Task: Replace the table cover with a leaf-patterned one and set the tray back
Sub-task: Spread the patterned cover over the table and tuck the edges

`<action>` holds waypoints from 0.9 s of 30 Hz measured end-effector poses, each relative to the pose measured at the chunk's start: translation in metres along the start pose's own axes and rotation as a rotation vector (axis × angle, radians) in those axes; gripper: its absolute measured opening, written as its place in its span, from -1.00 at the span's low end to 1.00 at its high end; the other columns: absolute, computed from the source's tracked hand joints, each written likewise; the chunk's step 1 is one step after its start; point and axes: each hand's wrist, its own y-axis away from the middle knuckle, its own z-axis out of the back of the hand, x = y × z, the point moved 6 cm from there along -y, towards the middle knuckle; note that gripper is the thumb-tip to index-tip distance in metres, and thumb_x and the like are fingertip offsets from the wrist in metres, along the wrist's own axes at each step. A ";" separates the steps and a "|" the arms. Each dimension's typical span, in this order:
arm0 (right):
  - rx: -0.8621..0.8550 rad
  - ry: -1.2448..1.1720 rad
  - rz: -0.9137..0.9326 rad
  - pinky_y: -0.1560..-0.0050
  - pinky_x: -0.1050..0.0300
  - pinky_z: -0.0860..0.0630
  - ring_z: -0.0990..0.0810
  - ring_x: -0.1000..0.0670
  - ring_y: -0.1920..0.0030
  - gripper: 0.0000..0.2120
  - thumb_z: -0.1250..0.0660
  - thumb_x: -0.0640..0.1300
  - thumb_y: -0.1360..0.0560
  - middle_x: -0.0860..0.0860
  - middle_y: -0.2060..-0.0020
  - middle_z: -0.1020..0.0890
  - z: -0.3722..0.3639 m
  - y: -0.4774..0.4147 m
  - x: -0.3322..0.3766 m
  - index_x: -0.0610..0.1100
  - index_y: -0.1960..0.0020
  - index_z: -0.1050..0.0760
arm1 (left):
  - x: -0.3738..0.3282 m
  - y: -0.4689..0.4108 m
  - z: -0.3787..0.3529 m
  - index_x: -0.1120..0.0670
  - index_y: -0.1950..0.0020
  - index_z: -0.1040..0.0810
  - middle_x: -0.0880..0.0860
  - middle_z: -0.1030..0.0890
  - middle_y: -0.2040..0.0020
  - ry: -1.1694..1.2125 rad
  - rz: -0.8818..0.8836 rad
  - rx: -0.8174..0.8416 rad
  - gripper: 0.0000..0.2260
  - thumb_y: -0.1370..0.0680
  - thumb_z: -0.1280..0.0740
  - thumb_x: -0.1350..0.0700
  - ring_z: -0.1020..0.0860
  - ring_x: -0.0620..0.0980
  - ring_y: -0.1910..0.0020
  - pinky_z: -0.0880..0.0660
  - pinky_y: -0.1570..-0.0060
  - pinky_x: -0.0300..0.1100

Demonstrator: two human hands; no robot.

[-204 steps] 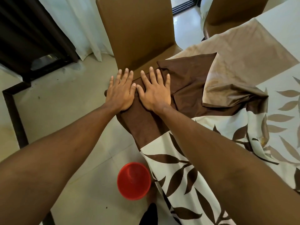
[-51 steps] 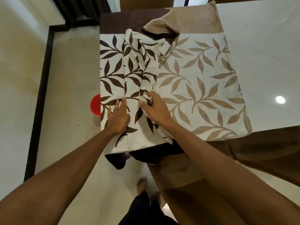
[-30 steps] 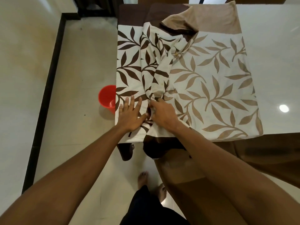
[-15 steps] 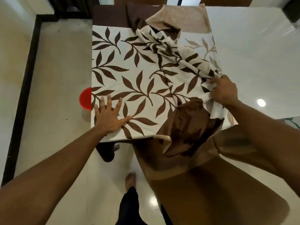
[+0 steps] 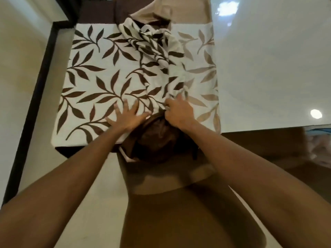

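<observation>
Right hand [image 5: 179, 113] back beside left hand [image 5: 128, 116] — gripping bunched leaf-patterned cover [image 5: 100, 83].

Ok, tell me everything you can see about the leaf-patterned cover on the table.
The leaf-patterned cover is cream cloth with dark brown leaf sprays; the leaves on its right part look paler. It lies partly spread over one end of the white table, with a bunched ridge running down its middle and brown borders at the far and near edges. The left hand presses flat on it; the right hand grips the bunched fold.
</observation>
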 end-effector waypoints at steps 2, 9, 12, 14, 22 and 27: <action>0.055 0.010 0.088 0.01 -0.03 -0.51 -0.57 -0.26 -0.10 -0.76 -0.27 -0.16 -0.51 -0.16 -0.23 -0.46 0.012 -0.007 0.002 -0.12 -0.16 -0.55 | 0.006 0.000 0.004 -0.26 -0.60 0.20 -0.07 0.37 -0.59 0.018 0.035 0.046 -0.13 -0.40 0.01 -0.58 0.37 0.16 -0.56 0.26 -0.39 0.48; 0.009 0.085 0.031 0.05 -0.03 -0.58 -0.61 -0.26 0.06 -0.79 -0.29 -0.15 -0.43 -0.16 -0.09 -0.56 0.086 -0.008 -0.126 -0.17 0.01 -0.64 | 0.000 0.006 0.001 -0.22 -0.53 0.43 -0.04 0.54 -0.51 -0.080 0.067 0.110 0.14 -0.20 -0.11 -0.67 0.46 0.22 -0.51 0.28 -0.35 0.50; -0.045 0.138 -0.149 -0.02 -0.06 -0.56 -0.60 -0.28 -0.02 -0.75 -0.30 -0.08 -0.48 -0.16 -0.10 -0.54 0.120 -0.008 -0.195 -0.13 -0.08 -0.64 | 0.003 0.006 -0.001 -0.21 -0.51 0.48 -0.03 0.59 -0.47 -0.094 0.060 0.123 0.24 -0.13 -0.21 -0.66 0.50 0.23 -0.49 0.28 -0.35 0.52; -0.037 0.191 -0.246 -0.01 -0.07 -0.57 -0.59 -0.25 -0.02 -0.77 -0.32 -0.07 -0.48 -0.13 -0.06 -0.54 0.131 -0.005 -0.229 -0.07 -0.07 -0.65 | 0.003 0.005 -0.002 -0.20 -0.50 0.50 -0.03 0.62 -0.45 -0.108 0.062 0.136 0.28 -0.10 -0.23 -0.65 0.52 0.24 -0.47 0.28 -0.34 0.52; -0.047 0.034 -0.286 -0.27 -0.20 -0.45 -0.51 -0.21 -0.27 -0.67 -0.25 0.25 -0.48 -0.09 -0.31 -0.49 0.109 0.007 -0.248 0.21 -0.17 -0.60 | -0.053 0.003 0.010 -0.16 -0.61 0.24 0.09 0.29 -0.62 -0.009 0.018 0.021 0.15 -0.25 -0.35 -0.52 0.30 0.24 -0.57 0.16 -0.41 0.45; 0.041 0.073 -0.123 -0.16 -0.08 -0.52 -0.56 -0.24 -0.19 -0.74 -0.28 0.03 -0.51 -0.09 -0.30 -0.48 0.093 0.010 -0.252 0.04 -0.17 -0.55 | -0.171 0.008 -0.027 -0.23 -0.61 0.16 0.04 0.22 -0.64 -0.048 -0.186 -0.003 -0.15 -0.47 -0.21 -0.45 0.28 0.23 -0.58 0.14 -0.42 0.47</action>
